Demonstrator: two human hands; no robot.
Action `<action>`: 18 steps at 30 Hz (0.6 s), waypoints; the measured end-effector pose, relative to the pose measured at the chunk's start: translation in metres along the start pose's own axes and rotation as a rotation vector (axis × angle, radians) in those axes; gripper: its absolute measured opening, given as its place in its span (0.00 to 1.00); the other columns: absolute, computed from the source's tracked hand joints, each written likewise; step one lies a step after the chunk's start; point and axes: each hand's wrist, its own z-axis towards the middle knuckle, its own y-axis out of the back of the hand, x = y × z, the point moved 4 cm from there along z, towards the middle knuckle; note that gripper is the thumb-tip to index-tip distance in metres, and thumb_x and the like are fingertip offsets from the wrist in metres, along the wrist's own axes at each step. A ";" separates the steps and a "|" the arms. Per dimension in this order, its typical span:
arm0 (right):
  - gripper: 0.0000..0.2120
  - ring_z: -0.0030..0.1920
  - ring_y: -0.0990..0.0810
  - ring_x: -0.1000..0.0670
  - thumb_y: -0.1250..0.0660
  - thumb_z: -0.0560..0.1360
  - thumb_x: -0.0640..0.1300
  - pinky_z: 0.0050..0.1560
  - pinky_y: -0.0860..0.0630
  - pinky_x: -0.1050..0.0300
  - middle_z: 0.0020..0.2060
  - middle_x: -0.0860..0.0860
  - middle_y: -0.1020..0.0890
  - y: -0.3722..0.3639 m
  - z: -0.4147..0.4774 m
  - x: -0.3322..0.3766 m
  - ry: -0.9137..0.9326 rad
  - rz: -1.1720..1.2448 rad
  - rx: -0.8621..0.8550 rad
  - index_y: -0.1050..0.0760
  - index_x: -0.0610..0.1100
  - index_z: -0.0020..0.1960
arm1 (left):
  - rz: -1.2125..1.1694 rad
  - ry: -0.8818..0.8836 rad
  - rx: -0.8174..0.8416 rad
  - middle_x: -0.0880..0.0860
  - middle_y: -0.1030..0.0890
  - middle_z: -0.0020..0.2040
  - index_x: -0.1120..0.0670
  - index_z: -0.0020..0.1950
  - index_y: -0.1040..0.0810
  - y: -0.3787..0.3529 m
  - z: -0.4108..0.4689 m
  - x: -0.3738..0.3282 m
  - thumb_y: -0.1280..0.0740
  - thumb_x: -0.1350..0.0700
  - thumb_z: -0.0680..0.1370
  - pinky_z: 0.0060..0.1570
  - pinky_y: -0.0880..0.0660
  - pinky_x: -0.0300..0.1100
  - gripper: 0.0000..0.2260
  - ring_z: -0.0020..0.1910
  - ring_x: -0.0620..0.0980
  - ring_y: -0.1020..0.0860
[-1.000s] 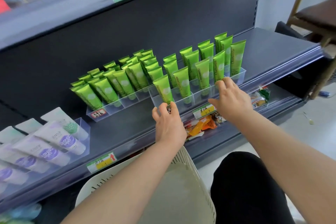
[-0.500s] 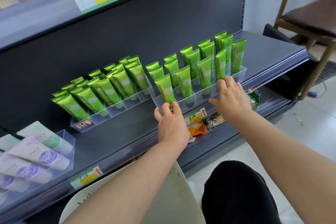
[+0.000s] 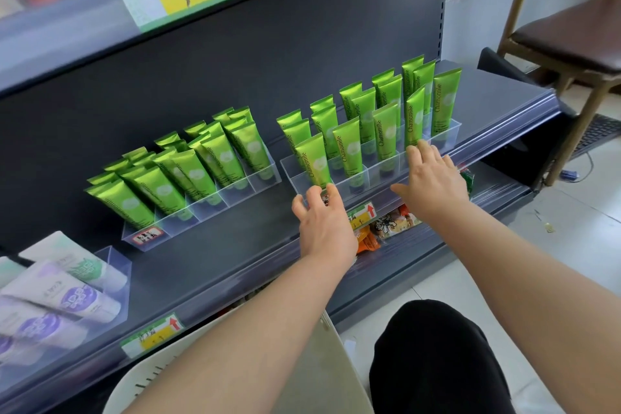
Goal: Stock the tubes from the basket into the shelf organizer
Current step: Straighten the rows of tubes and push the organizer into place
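Both hands out on the right-hand clear shelf organizer (image 3: 339, 184), the landmark for everything here. Left hand (image 3: 324, 225) at its front-left corner, fingers spread and curled onto the front wall, thumb against the corner; empty of any tube. Right hand (image 3: 433, 180) further along the same front wall, palm down, fingers open and splayed over the rim, fingertips touching the base of a front-row tube. Neither hand closed on anything; both laid flat or hooked on the plastic, most likely to slide or square the tray on the shelf (image 3: 235, 245), since a 2-point hold keeps it from twisting.

Green tubes (image 3: 351, 151) standing cap-down in the organizer's slots, rows stepping up toward the back so every "Chamomile" label faces out. Front compartments holding 1 tube each, with clear space at the wall where the hands rest.

To the left of the organizer, a 2nd clear tray (image 3: 201, 212) of the same green tubes, leaning more steeply. Further left, white and purple tubes (image 3: 64, 296) lying in another bin. Below and in front of the organizer, the pale basket (image 3: 312, 366) near the lap; only its rim and wall visible, contents impossible to tell. Just under the organizer, a yellow price tag (image 3: 361, 213) on the shelf edge.

Stocking seemingly near done; alignment judged the step in hand.
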 end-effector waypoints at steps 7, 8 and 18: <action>0.37 0.74 0.45 0.43 0.41 0.76 0.62 0.70 0.42 0.42 0.74 0.42 0.42 0.005 -0.012 0.011 -0.076 -0.002 0.094 0.46 0.41 0.74 | -0.021 -0.076 0.007 0.54 0.46 0.74 0.51 0.77 0.46 0.000 0.002 0.009 0.31 0.61 0.74 0.58 0.25 0.47 0.36 0.71 0.59 0.48; 0.34 0.71 0.39 0.43 0.42 0.76 0.63 0.66 0.37 0.43 0.69 0.43 0.35 0.008 -0.017 0.018 -0.062 -0.024 0.063 0.41 0.41 0.71 | -0.037 -0.096 0.005 0.54 0.46 0.74 0.50 0.77 0.45 0.000 0.000 0.012 0.32 0.62 0.74 0.59 0.25 0.48 0.35 0.72 0.59 0.49; 0.24 0.62 0.30 0.45 0.43 0.76 0.63 0.57 0.30 0.47 0.59 0.48 0.28 0.017 -0.062 0.127 0.228 -0.035 -0.007 0.33 0.46 0.63 | -0.123 0.045 0.013 0.51 0.50 0.78 0.48 0.78 0.48 0.007 -0.023 0.100 0.34 0.58 0.78 0.68 0.36 0.51 0.33 0.76 0.54 0.51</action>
